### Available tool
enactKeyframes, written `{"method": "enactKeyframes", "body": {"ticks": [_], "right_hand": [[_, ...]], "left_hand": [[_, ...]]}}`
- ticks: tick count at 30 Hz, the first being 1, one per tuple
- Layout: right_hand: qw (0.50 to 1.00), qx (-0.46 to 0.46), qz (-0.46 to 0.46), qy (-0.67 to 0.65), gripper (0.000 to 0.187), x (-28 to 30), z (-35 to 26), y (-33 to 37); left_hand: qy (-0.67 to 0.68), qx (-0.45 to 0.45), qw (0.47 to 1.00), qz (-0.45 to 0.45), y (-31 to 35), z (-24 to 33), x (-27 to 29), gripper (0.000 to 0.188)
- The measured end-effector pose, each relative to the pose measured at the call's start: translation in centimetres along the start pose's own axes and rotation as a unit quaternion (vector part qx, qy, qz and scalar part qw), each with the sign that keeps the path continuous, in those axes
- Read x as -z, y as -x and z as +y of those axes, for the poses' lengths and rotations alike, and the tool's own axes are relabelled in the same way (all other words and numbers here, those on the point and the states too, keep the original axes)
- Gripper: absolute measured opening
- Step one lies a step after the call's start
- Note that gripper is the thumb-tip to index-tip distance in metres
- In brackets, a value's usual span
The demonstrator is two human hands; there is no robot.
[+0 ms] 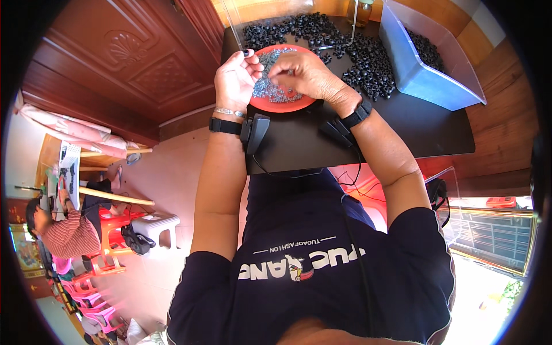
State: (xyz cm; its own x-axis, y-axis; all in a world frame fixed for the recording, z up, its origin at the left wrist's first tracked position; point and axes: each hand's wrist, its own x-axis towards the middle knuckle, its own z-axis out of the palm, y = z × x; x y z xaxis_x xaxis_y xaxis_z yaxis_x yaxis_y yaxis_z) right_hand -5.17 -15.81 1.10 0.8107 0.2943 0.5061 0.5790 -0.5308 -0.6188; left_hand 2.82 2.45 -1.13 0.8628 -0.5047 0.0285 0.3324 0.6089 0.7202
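Between the thumb and fingers of my left hand (234,80) is a small black ring-like part (246,52), held up at the left rim of a red plate (278,108). Many tiny silvery pieces (265,89), too small to name, are spread over the plate. Over its right side hovers my right hand (307,75), fingers bent together and slightly blurred. Whether anything sits in that pinch is hidden. Both wrists wear black straps with a small device.
Loose black parts (368,64) are heaped on the dark table (414,129) behind and right of the plate. A translucent blue bin (422,83) with more stands at the right. A clear stand (352,29) rises at the back. Far left, another person (72,236) sits near stools.
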Motion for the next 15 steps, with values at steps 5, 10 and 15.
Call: {"method": "enactKeyframes", "body": {"ticks": [5,10,15], "right_hand": [[0.974,0.018,-0.166,0.150,0.015,-0.2,-1.1,0.4],[0.967,0.025,-0.147,0.208,0.013,-0.5,-0.6,0.7],[0.973,-0.015,-0.118,0.199,0.014,-0.5,-0.3,0.5]], "left_hand": [[-0.033,0.003,0.999,-0.018,0.0,-0.2,0.2,0.024],[-0.038,0.019,0.999,-0.019,-0.1,-0.3,0.2,0.025],[-0.048,0.033,0.998,-0.016,-0.1,-0.4,0.1,0.024]]}}
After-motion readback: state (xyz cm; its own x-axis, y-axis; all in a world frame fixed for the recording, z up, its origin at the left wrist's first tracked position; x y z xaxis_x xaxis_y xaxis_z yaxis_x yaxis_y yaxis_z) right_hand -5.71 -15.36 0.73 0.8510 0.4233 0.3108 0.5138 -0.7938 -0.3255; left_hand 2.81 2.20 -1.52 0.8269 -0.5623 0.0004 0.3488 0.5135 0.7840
